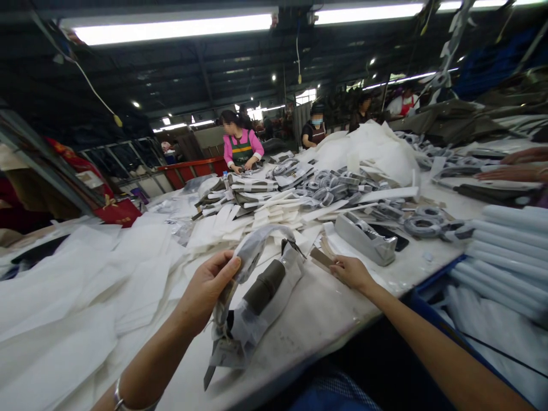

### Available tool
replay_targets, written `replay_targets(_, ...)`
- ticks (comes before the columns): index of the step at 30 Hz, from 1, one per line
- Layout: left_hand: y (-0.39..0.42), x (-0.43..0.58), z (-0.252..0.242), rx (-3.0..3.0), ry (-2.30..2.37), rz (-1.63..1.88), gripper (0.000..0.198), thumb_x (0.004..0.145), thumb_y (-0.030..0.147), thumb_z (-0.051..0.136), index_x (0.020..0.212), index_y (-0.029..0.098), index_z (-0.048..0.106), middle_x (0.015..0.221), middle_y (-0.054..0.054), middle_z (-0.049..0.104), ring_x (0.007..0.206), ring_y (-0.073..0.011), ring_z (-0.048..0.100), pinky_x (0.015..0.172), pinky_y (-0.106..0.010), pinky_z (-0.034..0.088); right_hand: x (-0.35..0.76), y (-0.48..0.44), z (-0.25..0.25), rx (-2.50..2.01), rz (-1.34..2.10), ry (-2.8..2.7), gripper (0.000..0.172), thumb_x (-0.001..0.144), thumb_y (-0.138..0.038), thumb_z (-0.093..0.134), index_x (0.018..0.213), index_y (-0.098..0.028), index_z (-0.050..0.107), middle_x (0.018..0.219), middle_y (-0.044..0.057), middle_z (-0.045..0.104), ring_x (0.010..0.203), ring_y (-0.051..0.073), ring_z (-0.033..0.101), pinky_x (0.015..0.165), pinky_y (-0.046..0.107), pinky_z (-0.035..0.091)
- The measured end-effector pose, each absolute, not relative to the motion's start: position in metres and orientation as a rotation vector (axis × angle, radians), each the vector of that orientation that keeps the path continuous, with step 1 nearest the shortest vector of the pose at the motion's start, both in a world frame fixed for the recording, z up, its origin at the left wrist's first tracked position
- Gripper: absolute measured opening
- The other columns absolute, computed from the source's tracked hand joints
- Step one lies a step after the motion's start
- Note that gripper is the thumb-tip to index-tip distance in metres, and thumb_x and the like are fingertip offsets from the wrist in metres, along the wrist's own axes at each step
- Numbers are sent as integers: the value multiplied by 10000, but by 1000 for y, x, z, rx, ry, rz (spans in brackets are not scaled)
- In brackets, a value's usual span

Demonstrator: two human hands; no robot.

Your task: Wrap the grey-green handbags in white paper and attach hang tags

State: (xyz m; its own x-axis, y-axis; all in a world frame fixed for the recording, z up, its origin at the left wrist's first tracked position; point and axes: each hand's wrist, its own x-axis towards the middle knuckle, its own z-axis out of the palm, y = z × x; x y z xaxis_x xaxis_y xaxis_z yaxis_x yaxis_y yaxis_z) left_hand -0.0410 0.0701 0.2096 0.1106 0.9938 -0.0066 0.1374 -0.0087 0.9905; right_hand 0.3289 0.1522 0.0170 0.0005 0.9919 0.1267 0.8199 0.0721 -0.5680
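My left hand (208, 288) is closed round a clear plastic bag (253, 299) that holds a dark rolled piece and hangs down over the table's near edge. The bag's open top curls up above my thumb. My right hand (350, 271) reaches out to the right of the bag. Its fingers pinch a small brown card (322, 258) lying on the white table (317, 314).
A grey tape dispenser (366, 238) stands just past my right hand. Piles of white fabric sheets (85, 285) cover the left. Bundled grey straps (329, 188) and white strips lie further back. White rolls (509, 251) fill a blue crate at right. Several other people work at the far end.
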Motion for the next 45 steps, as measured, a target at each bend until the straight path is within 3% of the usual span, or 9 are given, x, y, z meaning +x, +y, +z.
replay_targets(6,72,-41,208,1375,1219,1041,405,822,566,706,987,198,664,753,16,594,638,-115,500,562,-193,380,334,150,21,-1739,354,-1870,274,889,-348,533,915,-246,785,1024,57,761,939,228,683,758,287,463)
replay_targets(12,69,-40,212,1426,1229,1036,411,825,581,688,949,190,663,765,17,599,648,-113,484,570,-196,364,331,144,34,-1715,209,-1782,356,931,-335,469,1138,-235,741,1082,79,755,971,253,682,839,351,495)
replay_targets(15,69,-40,215,1436,1257,1035,432,826,603,671,920,182,648,718,27,565,616,-111,450,544,-204,330,327,143,46,-1709,185,-1739,324,920,-354,499,1055,-229,766,1056,99,765,982,292,688,858,397,505)
replay_targets(19,68,-38,219,1442,1274,1046,451,824,621,652,894,176,642,742,13,595,651,-130,485,578,-221,358,307,134,73,-1589,205,-1719,259,890,-330,548,967,-228,774,1193,96,724,1110,297,648,957,397,477)
replay_targets(24,67,-36,224,1506,1321,1031,491,798,656,647,882,173,667,707,17,598,620,-133,494,572,-228,372,253,91,126,-1284,787,-1779,307,894,-470,578,941,-228,760,802,34,754,733,217,678,661,300,491)
replay_targets(27,65,-35,226,1572,1346,1024,488,798,651,651,871,170,694,683,20,605,603,-131,502,569,-226,375,223,72,148,-1170,933,-1804,274,874,-439,606,882,-221,771,722,12,730,636,180,637,570,274,438)
replay_targets(34,60,-36,230,1882,1384,1005,409,881,574,591,1000,227,770,945,-16,758,881,-226,666,777,-281,483,180,81,167,-1106,1031,-1777,302,829,-476,652,766,-203,765,686,9,724,644,174,637,573,260,425)
replay_targets(39,57,-39,235,1965,1546,1042,419,850,573,616,1046,240,778,1124,-46,756,1088,-309,661,983,-395,470,171,95,163,-1083,1049,-1748,219,799,-403,685,774,-204,774,684,2,731,633,161,637,570,242,435)
replay_targets(45,60,-47,226,1990,1555,1079,396,859,579,607,1069,288,773,1160,-43,741,1140,-312,635,1022,-431,451,171,96,159,-928,1151,-1688,261,832,-432,671,790,-200,784,685,2,695,637,149,590,590,251,416)
